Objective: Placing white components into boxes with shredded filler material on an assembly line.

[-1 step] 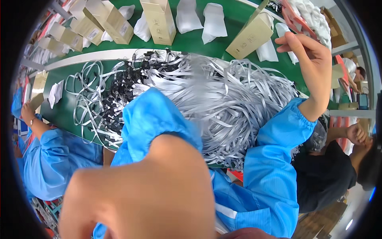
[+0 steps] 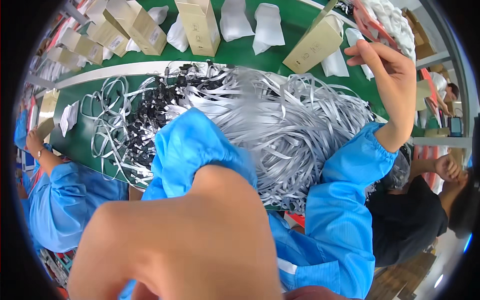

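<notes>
My left hand (image 2: 170, 240) is raised very close to the camera, with its back filling the lower left. Its fingers fall mostly below the picture's edge, so whatever they do is hidden. Over the table, at the upper right, my right hand (image 2: 387, 75) hangs open with loosely bent fingers and nothing in them. Between my blue-sleeved arms lies a big tangled heap of flat light-grey lanyards (image 2: 300, 125), with black and white clips (image 2: 147, 117) at its left side. A tan carton (image 2: 315, 47) stands tilted open, left of my right hand.
More tan open cartons (image 2: 197, 30) and white pouches (image 2: 269, 27) line the far side of the green table (image 2: 75, 100). A stack of white cards (image 2: 69, 117) lies at left. A co-worker in blue (image 2: 75, 205) sits left; a person in black (image 2: 407, 225) is at right.
My left hand has shifted slightly, spreading a little further across the lower part of the picture. My right hand, the lanyards and the cartons stay practically where they were.
</notes>
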`<control>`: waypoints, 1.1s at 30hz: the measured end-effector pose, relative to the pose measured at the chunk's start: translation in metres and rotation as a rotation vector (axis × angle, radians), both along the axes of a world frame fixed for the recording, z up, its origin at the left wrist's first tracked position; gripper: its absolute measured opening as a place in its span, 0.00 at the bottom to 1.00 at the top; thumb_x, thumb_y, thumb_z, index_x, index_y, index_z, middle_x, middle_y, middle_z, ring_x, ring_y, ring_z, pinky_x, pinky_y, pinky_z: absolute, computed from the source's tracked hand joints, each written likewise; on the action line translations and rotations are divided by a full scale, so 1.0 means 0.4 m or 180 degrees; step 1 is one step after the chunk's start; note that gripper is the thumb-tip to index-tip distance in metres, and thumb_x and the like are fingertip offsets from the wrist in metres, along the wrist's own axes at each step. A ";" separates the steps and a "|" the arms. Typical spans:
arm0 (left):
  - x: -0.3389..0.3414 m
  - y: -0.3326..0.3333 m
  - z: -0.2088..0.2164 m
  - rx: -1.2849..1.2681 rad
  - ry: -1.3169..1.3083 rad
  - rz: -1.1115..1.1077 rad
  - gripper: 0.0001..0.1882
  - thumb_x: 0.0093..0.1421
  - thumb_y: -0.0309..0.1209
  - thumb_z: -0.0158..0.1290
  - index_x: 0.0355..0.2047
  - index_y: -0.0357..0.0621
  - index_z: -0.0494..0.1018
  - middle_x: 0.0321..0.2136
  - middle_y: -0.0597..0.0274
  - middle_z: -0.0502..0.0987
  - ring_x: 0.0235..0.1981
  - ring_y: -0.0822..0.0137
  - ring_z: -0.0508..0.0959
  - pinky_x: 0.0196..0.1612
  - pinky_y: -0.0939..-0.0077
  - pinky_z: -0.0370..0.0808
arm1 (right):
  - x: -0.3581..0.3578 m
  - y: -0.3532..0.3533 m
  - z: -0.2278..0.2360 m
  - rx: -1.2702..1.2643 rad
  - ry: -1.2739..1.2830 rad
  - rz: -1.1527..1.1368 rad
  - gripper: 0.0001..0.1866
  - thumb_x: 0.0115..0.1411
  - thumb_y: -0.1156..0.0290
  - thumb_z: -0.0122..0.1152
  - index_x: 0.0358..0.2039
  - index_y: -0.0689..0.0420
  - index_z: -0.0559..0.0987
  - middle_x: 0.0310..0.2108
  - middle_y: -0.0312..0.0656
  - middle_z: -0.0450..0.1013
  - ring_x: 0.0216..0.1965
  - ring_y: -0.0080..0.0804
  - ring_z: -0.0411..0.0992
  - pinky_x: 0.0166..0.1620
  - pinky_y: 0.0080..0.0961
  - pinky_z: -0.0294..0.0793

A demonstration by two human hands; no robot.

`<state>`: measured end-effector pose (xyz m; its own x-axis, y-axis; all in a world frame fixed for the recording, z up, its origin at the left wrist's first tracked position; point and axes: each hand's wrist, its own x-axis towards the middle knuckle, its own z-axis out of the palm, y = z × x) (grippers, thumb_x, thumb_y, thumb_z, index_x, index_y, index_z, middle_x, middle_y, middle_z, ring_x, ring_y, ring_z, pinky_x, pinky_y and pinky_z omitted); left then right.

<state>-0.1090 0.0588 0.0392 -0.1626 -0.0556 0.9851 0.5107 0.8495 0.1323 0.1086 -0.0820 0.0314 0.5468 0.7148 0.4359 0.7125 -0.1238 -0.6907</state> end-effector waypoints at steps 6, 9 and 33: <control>0.050 -0.051 -0.015 0.0099 -0.0699 0.0306 0.21 0.66 0.36 0.57 0.16 0.49 0.65 0.17 0.64 0.72 0.22 0.56 0.77 0.24 0.67 0.74 | 0.004 -0.013 -0.004 -0.0270 0.0018 -0.0203 0.12 0.66 0.69 0.67 0.35 0.68 0.85 0.29 0.39 0.82 0.32 0.20 0.79 0.37 0.16 0.74; 0.068 -0.054 -0.025 0.0210 -0.0471 0.0986 0.18 0.67 0.37 0.56 0.20 0.48 0.66 0.19 0.63 0.73 0.23 0.57 0.78 0.25 0.68 0.74 | -0.010 0.004 -0.001 -0.0580 0.0037 -0.0162 0.13 0.65 0.68 0.68 0.35 0.68 0.85 0.27 0.41 0.82 0.31 0.21 0.79 0.36 0.18 0.74; 0.305 -0.055 -0.118 0.1275 0.1477 0.6081 0.15 0.74 0.40 0.45 0.53 0.45 0.71 0.36 0.58 0.80 0.32 0.63 0.81 0.36 0.71 0.77 | -0.181 0.077 -0.033 0.0924 0.0776 0.0269 0.49 0.73 0.33 0.33 0.65 0.74 0.64 0.59 0.65 0.71 0.59 0.42 0.72 0.59 0.26 0.69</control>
